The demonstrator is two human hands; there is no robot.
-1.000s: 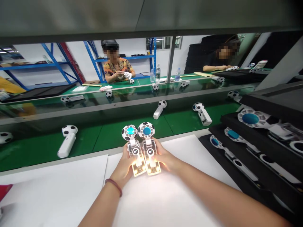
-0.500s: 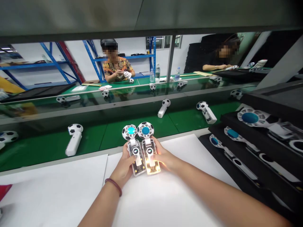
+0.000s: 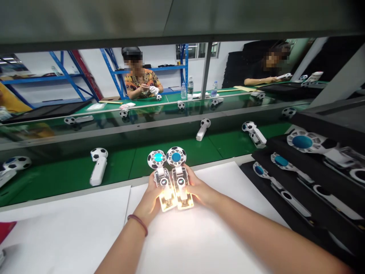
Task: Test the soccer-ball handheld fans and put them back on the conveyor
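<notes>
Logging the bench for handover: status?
Left hand on a lit clear-handled fan. Right hand on a second lit fan. Black parts trays to the right.

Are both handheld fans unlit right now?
No: the fan in the left hand and the fan in the right hand both glow at their clear lower ends.

The one head-worn view looks forward and down, close above the hands.

You have two clear-plastic ball-headed handheld fans over flat paper sheets — a rubber conveyor belt lies beyond, more fans on it — and stepped plastic trays to your right.
</notes>
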